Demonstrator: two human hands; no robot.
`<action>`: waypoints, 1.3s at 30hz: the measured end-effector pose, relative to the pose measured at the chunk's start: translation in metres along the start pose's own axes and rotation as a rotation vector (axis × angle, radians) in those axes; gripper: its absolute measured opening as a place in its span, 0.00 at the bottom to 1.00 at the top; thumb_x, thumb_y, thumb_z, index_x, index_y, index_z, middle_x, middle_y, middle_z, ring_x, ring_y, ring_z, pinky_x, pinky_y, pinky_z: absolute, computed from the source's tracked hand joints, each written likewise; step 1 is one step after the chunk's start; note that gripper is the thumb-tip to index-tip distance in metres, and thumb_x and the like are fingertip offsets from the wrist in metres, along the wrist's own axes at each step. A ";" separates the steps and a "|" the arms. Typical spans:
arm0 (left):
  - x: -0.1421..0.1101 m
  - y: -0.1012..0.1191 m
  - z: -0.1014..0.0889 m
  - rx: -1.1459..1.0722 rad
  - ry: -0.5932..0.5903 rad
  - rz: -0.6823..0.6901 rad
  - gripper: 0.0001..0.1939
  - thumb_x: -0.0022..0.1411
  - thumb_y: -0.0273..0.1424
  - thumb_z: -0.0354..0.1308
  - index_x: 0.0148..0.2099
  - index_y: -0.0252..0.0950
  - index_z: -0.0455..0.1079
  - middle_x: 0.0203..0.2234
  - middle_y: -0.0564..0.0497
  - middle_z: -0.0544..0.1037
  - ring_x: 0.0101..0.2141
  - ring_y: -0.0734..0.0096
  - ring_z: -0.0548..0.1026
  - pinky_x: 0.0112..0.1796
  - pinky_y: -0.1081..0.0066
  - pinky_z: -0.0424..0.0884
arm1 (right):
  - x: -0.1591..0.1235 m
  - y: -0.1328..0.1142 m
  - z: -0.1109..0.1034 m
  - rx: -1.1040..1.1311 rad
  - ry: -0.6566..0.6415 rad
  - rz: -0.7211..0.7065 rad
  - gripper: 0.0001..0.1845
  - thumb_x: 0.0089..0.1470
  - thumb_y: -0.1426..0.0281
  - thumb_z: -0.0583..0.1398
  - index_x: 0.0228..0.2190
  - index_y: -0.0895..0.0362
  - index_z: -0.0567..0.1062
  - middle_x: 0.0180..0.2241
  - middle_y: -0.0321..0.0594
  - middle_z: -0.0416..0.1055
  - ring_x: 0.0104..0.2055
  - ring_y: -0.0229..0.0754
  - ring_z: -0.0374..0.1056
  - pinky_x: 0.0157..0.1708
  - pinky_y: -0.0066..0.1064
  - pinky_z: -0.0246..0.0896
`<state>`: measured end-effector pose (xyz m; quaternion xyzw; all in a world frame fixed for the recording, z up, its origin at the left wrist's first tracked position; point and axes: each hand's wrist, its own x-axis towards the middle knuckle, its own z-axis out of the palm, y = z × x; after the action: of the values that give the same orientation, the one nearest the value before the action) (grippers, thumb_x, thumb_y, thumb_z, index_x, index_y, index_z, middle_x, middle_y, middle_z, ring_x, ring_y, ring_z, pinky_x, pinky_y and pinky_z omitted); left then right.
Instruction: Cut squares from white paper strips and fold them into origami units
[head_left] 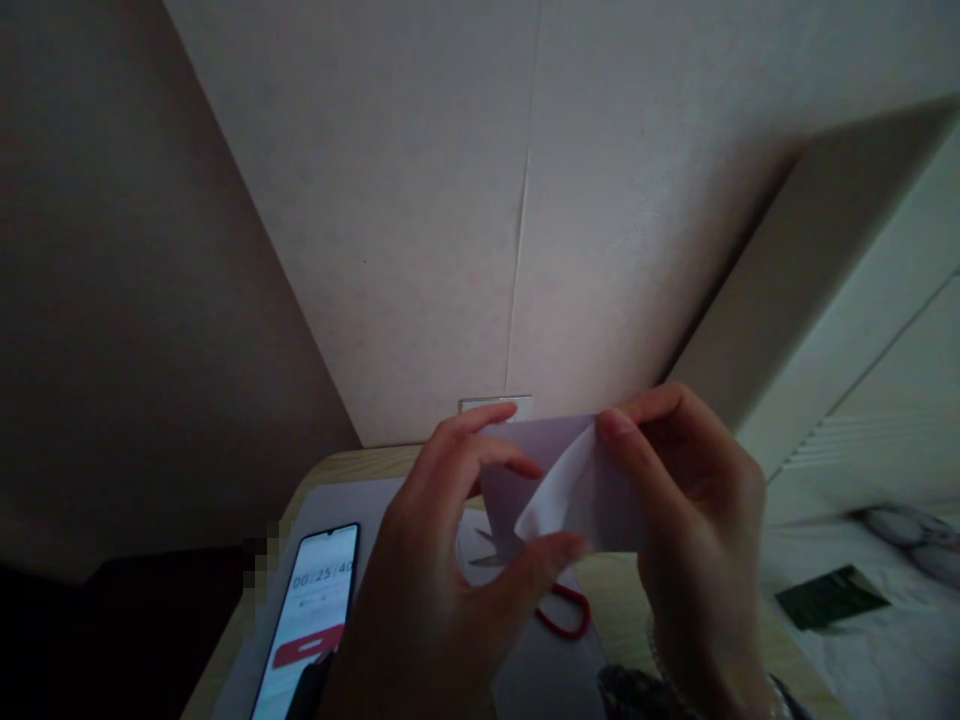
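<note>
Paper point(544, 440) is held up above the scissors point(564, 612), clear of the table point(619, 595). One flap is folded over on a diagonal, and its lower point is tipped toward the left hand.

Paper's top edge is pinched by the right hand point(701, 520), thumb and index pressed together. The right part of the paper is partly covered by that hand; most of the sheet is extended leftward from the pinch, into the gap of the left hand point(431, 570).

Left hand is spread and curved: fingers are laid at the paper's upper left, thumb is held apart from them near the lower edge. Whether the paper is touched by that thumb can't be told.

Scissors are partly hidden by the left thumb; blades and a red handle loop are seen. Left of the scissors, the phone point(319, 590) is laid on a white sheet point(379, 492), 00:25:40 displayed, its lower part partly covered by something dark. Beyond the scissors, a plate point(521, 405) is set low in the wall point(420, 250). Well right of the scissors, a dark green card point(831, 598) is laid on white fabric point(862, 665).
</note>
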<state>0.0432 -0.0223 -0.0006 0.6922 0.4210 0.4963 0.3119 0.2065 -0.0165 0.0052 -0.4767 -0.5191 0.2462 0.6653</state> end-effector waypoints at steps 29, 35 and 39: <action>0.010 0.015 0.009 -0.349 0.299 -0.308 0.09 0.48 0.23 0.70 0.29 0.43 0.78 0.24 0.61 0.81 0.23 0.79 0.77 0.23 0.83 0.70 | 0.013 -0.004 -0.008 0.158 -0.388 0.219 0.09 0.49 0.62 0.72 0.26 0.53 0.79 0.22 0.34 0.74 0.24 0.38 0.68 0.20 0.24 0.61; 0.011 0.016 0.009 -0.375 0.281 -0.305 0.06 0.51 0.25 0.70 0.30 0.43 0.80 0.22 0.60 0.82 0.26 0.77 0.79 0.26 0.83 0.72 | 0.015 -0.001 -0.008 0.150 -0.371 0.256 0.09 0.48 0.63 0.72 0.24 0.54 0.80 0.19 0.35 0.73 0.22 0.39 0.68 0.18 0.24 0.61; 0.011 0.012 0.005 -0.341 0.242 -0.306 0.04 0.59 0.31 0.66 0.32 0.44 0.83 0.24 0.57 0.84 0.25 0.76 0.80 0.25 0.83 0.72 | 0.014 0.000 -0.011 0.112 -0.324 0.279 0.08 0.50 0.63 0.70 0.26 0.54 0.82 0.20 0.34 0.73 0.22 0.39 0.69 0.18 0.25 0.62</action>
<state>0.0527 -0.0183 0.0129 0.4936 0.4652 0.5864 0.4429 0.2219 -0.0094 0.0119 -0.4605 -0.5337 0.4376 0.5582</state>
